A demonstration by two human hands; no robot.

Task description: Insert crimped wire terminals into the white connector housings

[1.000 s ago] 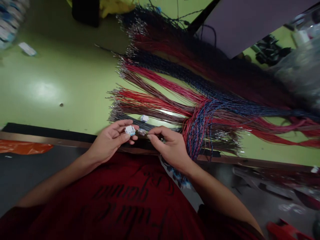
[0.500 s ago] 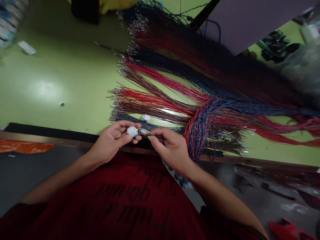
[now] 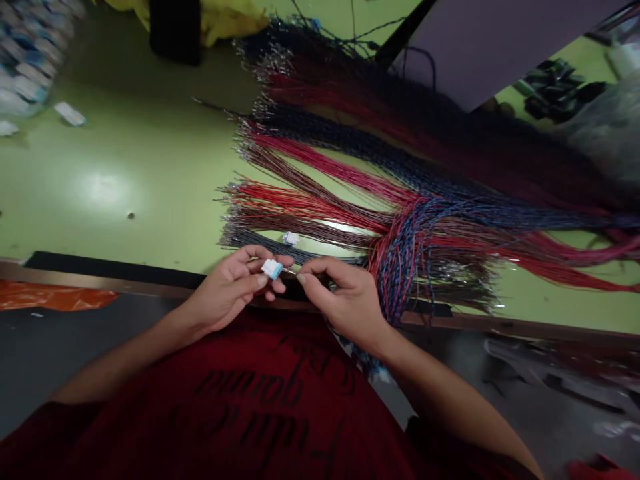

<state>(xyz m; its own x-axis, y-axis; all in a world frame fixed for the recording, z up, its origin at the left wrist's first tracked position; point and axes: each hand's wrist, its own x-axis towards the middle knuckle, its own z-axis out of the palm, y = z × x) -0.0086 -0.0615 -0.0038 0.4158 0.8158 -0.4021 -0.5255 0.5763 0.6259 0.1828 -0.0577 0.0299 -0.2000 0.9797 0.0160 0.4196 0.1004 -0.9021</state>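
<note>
Between the thumb and fingers of my left hand [image 3: 240, 283] is a white and light-blue connector housing [image 3: 273, 268]. My right hand [image 3: 343, 290] pinches a thin wire with a metal terminal [image 3: 290, 271] at its tip, close to the housing's blue side. Whether the tip touches the housing or enters it, I cannot tell. Just beyond my fingers, another white connector housing [image 3: 291, 238] lies beside dark wires [image 3: 260, 241]. Bundles of red wires [image 3: 280, 200] and brown wires [image 3: 320, 230] spread over the green table, terminals pointing left.
A bag of connector housings [image 3: 33, 57] sits at the far left, with a loose housing [image 3: 70, 114] beside it. Twisted blue and red wires [image 3: 405, 247] cross the bundles and hang over the table edge [image 3: 530, 328]. A grey panel [image 3: 480, 47] stands at the back right.
The connector housing in my left hand has turned, showing more of its blue side, and shifted slightly right. The view has moved a little, revealing more of the bag at the left.
</note>
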